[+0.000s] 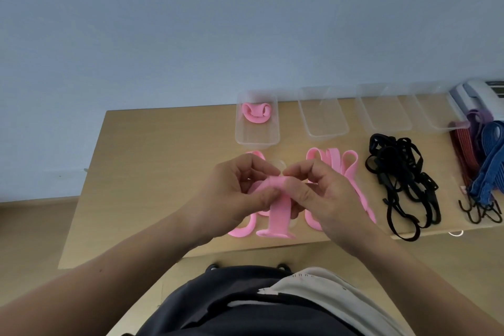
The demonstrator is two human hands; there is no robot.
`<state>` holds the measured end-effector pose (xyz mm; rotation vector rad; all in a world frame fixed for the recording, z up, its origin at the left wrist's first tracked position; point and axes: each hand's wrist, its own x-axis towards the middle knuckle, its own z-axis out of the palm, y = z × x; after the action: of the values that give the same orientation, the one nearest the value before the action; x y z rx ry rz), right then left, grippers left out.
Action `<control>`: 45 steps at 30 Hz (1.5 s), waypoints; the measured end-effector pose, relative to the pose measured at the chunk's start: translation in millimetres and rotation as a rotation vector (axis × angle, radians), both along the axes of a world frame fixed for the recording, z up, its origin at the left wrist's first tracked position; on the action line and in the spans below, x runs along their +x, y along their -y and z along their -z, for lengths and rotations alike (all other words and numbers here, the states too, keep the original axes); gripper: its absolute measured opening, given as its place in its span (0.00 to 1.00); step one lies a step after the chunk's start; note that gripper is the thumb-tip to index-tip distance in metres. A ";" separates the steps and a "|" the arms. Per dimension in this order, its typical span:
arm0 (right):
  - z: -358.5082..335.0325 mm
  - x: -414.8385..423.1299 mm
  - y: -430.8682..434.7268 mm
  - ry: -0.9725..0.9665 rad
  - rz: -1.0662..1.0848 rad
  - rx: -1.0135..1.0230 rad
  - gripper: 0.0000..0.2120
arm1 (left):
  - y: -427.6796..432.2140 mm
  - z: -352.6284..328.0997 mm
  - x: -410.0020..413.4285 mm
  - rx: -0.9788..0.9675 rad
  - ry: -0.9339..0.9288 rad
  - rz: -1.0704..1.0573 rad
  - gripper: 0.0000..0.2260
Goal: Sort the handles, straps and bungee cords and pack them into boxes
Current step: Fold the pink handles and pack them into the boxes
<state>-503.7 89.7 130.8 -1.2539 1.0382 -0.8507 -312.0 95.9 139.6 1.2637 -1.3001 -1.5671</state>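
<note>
Above the table's middle, my left hand (240, 194) and my right hand (313, 191) both pinch a pink strap (278, 213), folded over at the top with its tail hanging toward the front edge. More pink straps (346, 163) lie on the wooden table (152, 150) behind and under my hands. A clear box (257, 136) at the back holds one coiled pink strap (256, 113). Three more clear boxes (323, 112) stand in a row to its right.
A tangle of black straps (401, 177) lies right of the pink ones. At the table's right edge are red and blue bungee cords (482, 169) with black hooks, and purple ones behind. A grey device (480, 95) sits at the far right corner.
</note>
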 end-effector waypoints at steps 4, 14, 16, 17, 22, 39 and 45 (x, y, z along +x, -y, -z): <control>-2.8 1.7 4.4 -0.056 0.010 0.046 0.15 | -1.4 3.3 -2.8 -0.077 0.098 -0.021 0.13; -9.4 0.8 3.1 -0.059 -0.002 -0.036 0.15 | 0.6 -1.3 2.5 0.120 -0.034 0.063 0.17; -7.9 0.0 2.6 -0.061 -0.019 -0.044 0.15 | 2.2 -3.8 3.4 0.171 -0.117 0.075 0.18; -6.5 -0.8 2.3 -0.055 -0.025 -0.040 0.14 | 2.8 -4.6 3.3 0.201 -0.168 0.073 0.19; -0.8 -2.0 0.9 0.000 -0.047 -0.012 0.15 | 3.6 -0.1 2.1 0.166 -0.218 -0.001 0.11; -10.6 -3.0 2.7 -0.055 0.001 0.108 0.19 | -3.7 5.9 -0.5 -0.012 0.036 0.005 0.19; -9.5 -2.3 -0.8 -0.061 0.009 0.015 0.17 | -3.5 2.7 4.1 0.119 0.052 0.121 0.13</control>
<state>-505.9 90.6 140.3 -1.2705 1.0981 -0.8147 -307.9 99.4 136.9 1.3284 -1.3551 -1.7294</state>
